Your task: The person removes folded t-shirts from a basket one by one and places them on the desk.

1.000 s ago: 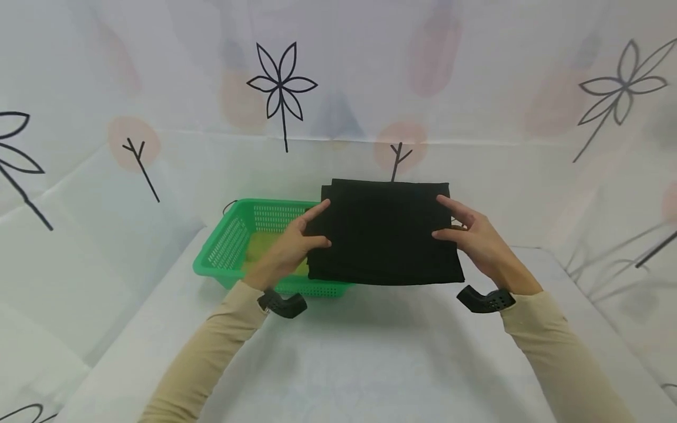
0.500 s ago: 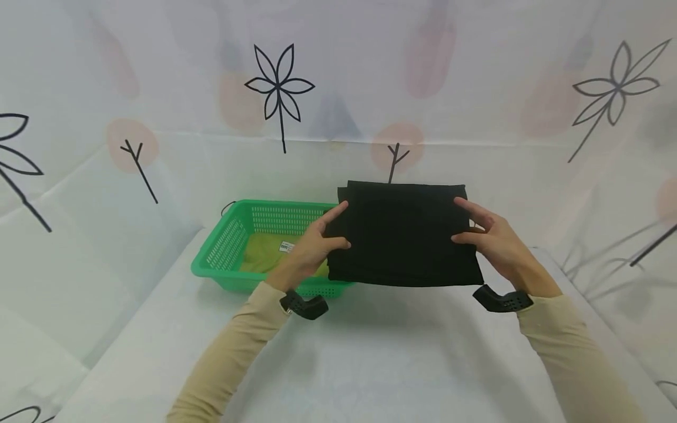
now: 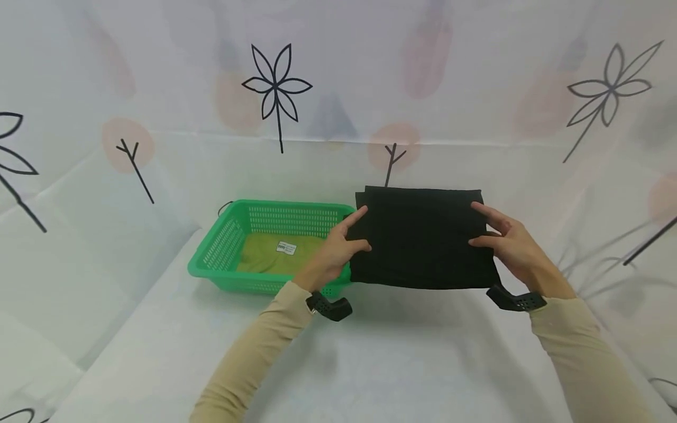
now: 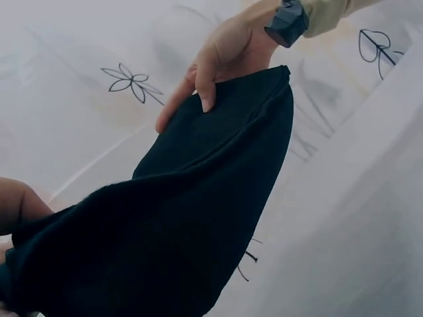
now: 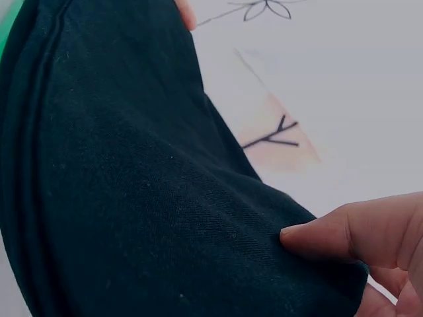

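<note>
A folded black garment (image 3: 423,238) is held up in front of me, above the white table, by both hands. At its left edge my left hand (image 3: 334,254) pinches the fabric, thumb on the near face and index finger stretched along the top. My right hand (image 3: 514,252) grips the opposite edge the same way. In the right wrist view the right thumb (image 5: 324,238) presses on the knit cloth, and a stitched hem (image 5: 36,132) runs down its left side. Only part of the left hand (image 4: 20,208) shows at the left wrist view's edge.
Behind and left of the garment stands a green plastic basket (image 3: 217,274) with a yellow-green cloth (image 3: 259,252) bearing a white label lying inside. A white table (image 3: 402,364) lies below. Patterned white sheeting (image 3: 185,70) encloses the back and sides.
Both hands have carried the garment to the right and slightly down. More of the basket and the yellow-green cloth with its label now shows.
</note>
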Action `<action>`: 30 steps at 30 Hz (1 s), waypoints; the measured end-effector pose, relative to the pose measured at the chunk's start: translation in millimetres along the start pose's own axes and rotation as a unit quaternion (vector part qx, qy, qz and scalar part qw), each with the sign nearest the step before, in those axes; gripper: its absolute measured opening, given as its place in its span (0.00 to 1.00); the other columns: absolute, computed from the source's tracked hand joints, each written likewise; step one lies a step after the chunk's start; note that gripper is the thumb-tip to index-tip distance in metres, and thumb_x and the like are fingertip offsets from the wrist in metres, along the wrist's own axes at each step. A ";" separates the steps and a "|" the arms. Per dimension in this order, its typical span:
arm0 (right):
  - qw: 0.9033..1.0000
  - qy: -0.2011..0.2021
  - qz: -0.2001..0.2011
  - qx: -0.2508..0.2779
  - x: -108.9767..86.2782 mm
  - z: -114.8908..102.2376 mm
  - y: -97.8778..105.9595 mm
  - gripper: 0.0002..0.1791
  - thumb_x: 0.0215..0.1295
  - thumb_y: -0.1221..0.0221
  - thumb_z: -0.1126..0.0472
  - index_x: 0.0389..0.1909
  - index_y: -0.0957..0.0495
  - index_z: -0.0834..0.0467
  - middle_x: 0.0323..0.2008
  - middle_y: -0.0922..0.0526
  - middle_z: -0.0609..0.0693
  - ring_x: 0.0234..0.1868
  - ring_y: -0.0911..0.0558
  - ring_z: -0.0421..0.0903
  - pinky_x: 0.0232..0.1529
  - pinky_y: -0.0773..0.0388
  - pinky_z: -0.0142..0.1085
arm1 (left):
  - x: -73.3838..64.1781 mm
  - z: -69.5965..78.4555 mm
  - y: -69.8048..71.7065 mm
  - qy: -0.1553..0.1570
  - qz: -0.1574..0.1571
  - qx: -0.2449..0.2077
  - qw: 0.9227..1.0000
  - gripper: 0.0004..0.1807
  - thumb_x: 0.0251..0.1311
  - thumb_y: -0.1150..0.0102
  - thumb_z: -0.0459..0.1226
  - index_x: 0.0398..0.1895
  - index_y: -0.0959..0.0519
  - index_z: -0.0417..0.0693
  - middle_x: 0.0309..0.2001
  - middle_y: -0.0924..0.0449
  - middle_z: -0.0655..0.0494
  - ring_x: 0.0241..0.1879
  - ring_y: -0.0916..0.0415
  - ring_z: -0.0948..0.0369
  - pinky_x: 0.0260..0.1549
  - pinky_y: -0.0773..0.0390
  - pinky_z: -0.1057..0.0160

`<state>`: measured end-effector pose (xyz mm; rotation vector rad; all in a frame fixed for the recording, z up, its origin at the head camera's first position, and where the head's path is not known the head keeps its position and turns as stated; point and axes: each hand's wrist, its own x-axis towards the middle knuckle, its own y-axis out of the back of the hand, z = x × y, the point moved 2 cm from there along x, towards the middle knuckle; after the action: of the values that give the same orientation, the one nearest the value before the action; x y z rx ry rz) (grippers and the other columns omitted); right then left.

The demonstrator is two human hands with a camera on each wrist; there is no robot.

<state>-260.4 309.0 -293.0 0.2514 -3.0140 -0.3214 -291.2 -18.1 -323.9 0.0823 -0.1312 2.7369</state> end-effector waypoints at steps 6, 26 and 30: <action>1.000 -0.011 0.007 -0.009 -0.9 7.1 8.5 0.46 0.63 0.39 0.70 0.77 0.51 0.47 0.76 0.58 0.56 0.57 0.31 0.38 0.46 0.26 0.24 | 7.9 -8.4 -10.5 0.008 0.008 -0.002 1.000 0.45 0.54 0.44 0.21 0.72 0.38 0.69 0.77 0.63 0.58 0.70 0.61 0.60 0.46 0.36 0.62; 0.997 -0.059 0.034 -0.038 -3.0 37.8 30.2 0.47 0.65 0.40 0.69 0.77 0.54 0.42 0.76 0.65 0.55 0.72 0.50 0.59 0.66 0.41 0.41 | 20.1 -39.0 -50.3 -0.008 0.054 0.014 0.998 0.43 0.53 0.43 0.21 0.72 0.35 0.61 0.74 0.51 0.56 0.72 0.56 0.52 0.59 0.37 0.48; 0.998 -0.055 0.036 0.018 -1.3 46.4 30.1 0.46 0.64 0.41 0.72 0.77 0.52 0.44 0.76 0.65 0.55 0.70 0.44 0.51 0.55 0.30 0.30 | 19.9 -45.2 -55.7 0.005 0.071 0.010 0.997 0.42 0.52 0.43 0.21 0.71 0.35 0.61 0.74 0.50 0.54 0.72 0.56 0.51 0.63 0.43 0.43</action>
<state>-269.0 347.5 -331.7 0.1323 -3.1312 -0.2843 -289.4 45.3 -362.8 0.0680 -0.1111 2.8808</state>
